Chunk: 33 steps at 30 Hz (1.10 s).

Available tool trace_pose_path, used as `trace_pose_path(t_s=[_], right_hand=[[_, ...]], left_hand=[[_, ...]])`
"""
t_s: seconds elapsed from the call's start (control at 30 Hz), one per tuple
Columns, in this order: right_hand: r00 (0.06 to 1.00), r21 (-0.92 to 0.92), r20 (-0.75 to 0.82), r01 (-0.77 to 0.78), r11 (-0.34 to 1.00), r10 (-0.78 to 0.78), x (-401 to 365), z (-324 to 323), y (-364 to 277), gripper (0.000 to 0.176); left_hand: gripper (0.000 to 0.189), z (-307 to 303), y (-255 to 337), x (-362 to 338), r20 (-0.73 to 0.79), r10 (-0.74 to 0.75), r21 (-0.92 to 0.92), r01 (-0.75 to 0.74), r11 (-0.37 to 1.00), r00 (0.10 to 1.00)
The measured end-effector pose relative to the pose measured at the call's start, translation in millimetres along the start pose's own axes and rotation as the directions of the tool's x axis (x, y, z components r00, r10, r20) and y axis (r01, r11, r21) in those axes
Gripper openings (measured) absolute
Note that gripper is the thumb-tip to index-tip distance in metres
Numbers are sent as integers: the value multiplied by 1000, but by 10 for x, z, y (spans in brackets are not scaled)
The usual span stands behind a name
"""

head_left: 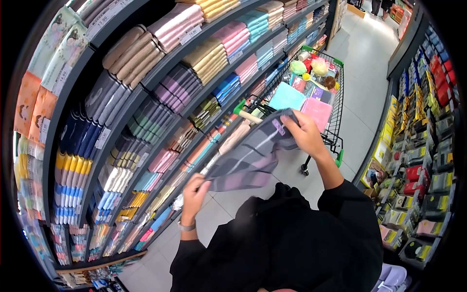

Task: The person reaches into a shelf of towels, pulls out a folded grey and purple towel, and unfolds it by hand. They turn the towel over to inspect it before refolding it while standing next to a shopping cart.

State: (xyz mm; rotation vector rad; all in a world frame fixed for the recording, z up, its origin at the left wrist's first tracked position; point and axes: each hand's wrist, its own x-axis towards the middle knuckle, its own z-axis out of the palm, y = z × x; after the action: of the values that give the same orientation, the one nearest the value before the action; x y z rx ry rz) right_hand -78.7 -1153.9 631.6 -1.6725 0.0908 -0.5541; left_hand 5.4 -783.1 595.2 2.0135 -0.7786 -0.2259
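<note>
A dark grey towel with purple and light stripes [250,153] is stretched between my two hands, in front of my body. My left hand [195,192] pinches its lower left corner. At the upper right end, near a small purple label, my right hand [305,132] grips the cloth. Just beyond the towel stands a shopping cart [342,80] with green corners. Inside the cart lie a light blue folded item [287,96], a pink one [316,113] and several puffy bath sponges [319,66].
Shelves [146,92] of folded towels rise along the left. Packaged goods hang on a rack [418,160] along the right. A tiled aisle floor [359,73] runs between them. People's legs [381,7] show at the far end.
</note>
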Motion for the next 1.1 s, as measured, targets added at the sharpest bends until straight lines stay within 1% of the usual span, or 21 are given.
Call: trace_pose_path(t_s=[0.03, 0.1, 0.13, 0.17, 0.23, 0.27, 0.3, 0.37, 0.43, 0.47, 0.5, 0.57, 0.6, 0.63, 0.73, 0.77, 0.83, 0.87, 0.9, 0.97, 1.1], right_hand=[[1000, -1, 3, -4, 1000, 4, 26, -26, 81, 19], [998, -100, -54, -45, 994, 40, 116, -58, 213, 21], [996, -175, -12, -90, 980, 90, 108, -82, 173, 20], [997, -173, -6, -83, 981, 83, 86, -57, 98, 20], [998, 104, 61, -4, 995, -2, -16, -15, -75, 19], [984, 213, 174, -71, 975, 34, -86, -82, -196, 18], [967, 164, 234, 67, 984, -105, -138, -116, -372, 17], [930, 142, 316, 148, 979, -187, -134, -128, -523, 17], [960, 25, 266, 85, 996, -89, 47, -84, -534, 16], [972, 145, 235, -65, 987, 30, 113, -37, -409, 17], [973, 146, 231, -56, 988, 21, 122, -35, -436, 17], [980, 226, 194, 6, 974, -50, 131, -34, -472, 18], [968, 208, 177, 140, 968, -178, 134, -39, -479, 19], [968, 209, 182, 134, 969, -174, 158, -27, -497, 19], [932, -110, 323, 210, 971, -165, 389, 77, -376, 20], [933, -112, 318, 213, 971, -168, 388, 111, -335, 20], [926, -130, 376, 90, 987, -35, 414, 162, -344, 20], [918, -15, 381, 120, 993, -105, 344, 188, -395, 21], [904, -4, 407, 142, 990, -128, 269, 183, -459, 17], [823, 40, 434, 389, 920, -367, 198, 177, -546, 19], [845, -7, 463, 306, 952, -268, 188, 126, -687, 20]], left_hand=[[15, -111, 111, -38, -130, 35, -10, -36, 999, 991], [11, -286, 241, -81, -171, 74, 23, -71, 997, 982], [10, -316, 299, -58, -160, 135, 106, -119, 987, 978], [10, -347, 328, -87, -168, 138, 110, -120, 987, 976], [9, -451, 354, -162, -268, 237, 269, -163, 949, 934], [10, -569, 368, -237, -364, 223, 212, -152, 965, 904], [10, -718, 396, -339, -456, 192, 151, -137, 979, 869], [12, -992, 546, -446, -429, 151, 125, -107, 986, 891], [11, -1088, 707, -436, -381, 131, 140, -83, 987, 915], [10, -1098, 775, -417, -256, 123, 178, -79, 981, 959], [8, -1102, 836, -392, -126, 111, 217, -81, 973, 986], [7, -1044, 955, -377, -60, 106, 284, -85, 955, 993], [7, -1040, 940, -382, -58, 83, 298, -62, 953, 995], [7, -1030, 907, -391, -55, 57, 311, -37, 950, 997], [12, -1067, 612, -325, -68, 72, 430, -35, 902, 995], [12, -1082, 515, -316, -65, 78, 430, -42, 902, 995], [11, -1106, 387, -281, -104, 30, 468, 22, 884, 994], [10, -1100, 346, -292, -103, 89, 509, -24, 860, 991], [10, -1103, 345, -285, -104, 84, 508, -20, 861, 991], [11, -1105, 371, -304, -125, 110, 563, -21, 826, 986], [13, -1137, 464, -273, -192, 169, 615, -15, 788, 967]])
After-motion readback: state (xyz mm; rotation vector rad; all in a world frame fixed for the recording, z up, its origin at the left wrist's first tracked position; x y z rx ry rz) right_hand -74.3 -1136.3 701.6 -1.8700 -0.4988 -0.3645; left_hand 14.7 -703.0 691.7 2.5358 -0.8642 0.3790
